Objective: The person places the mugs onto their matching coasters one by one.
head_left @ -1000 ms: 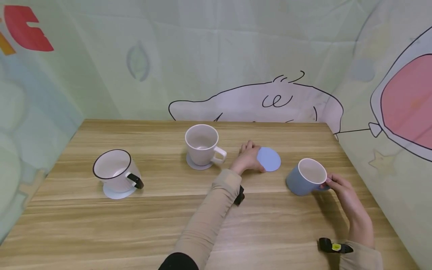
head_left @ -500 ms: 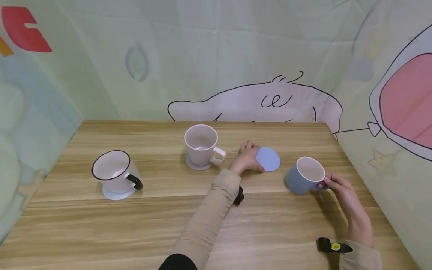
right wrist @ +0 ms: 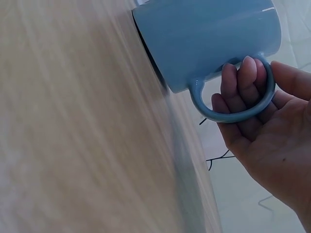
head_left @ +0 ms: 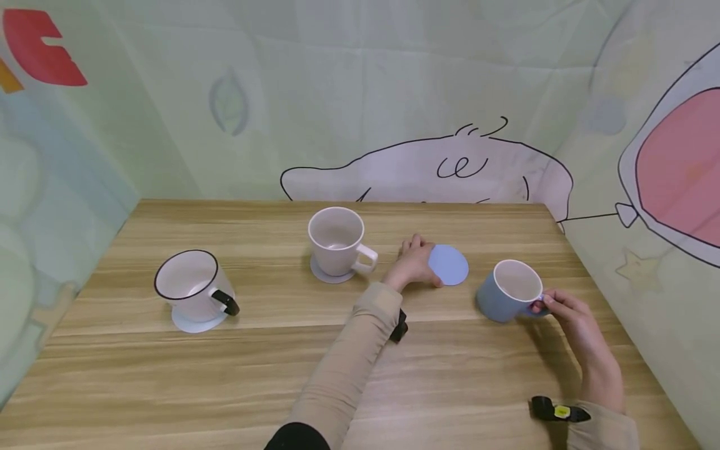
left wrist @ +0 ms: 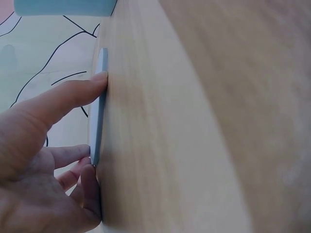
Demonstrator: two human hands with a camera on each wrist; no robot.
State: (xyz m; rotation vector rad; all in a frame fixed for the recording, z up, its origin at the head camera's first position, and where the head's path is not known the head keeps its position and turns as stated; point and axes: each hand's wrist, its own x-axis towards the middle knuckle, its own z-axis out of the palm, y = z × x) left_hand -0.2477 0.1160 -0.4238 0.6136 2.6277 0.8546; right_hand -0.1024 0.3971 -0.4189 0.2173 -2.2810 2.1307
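My left hand (head_left: 414, 263) holds a round, pale blue coaster (head_left: 449, 265) at its left side. In the left wrist view the thumb (left wrist: 99, 77) is on one part of the coaster's edge (left wrist: 97, 126) and fingertips touch another. To the right, my right hand (head_left: 574, 319) grips a blue mug (head_left: 506, 294) by its handle. Fingers pass through the handle (right wrist: 238, 116) in the right wrist view, and the mug leans a little. A dark strip shows under its base; whether it fully leaves the table I cannot tell.
A white mug (head_left: 336, 234) stands on a coaster (head_left: 332, 275) left of my left hand. Farther left, a black-rimmed white mug (head_left: 194, 284) stands on another coaster (head_left: 199, 324). The wooden table (head_left: 225, 381) ends at a printed cloth backdrop (head_left: 360, 100).
The blue mug has shifted very slightly toward the back of the table in my right hand. My left hand and the coaster have stayed in place.
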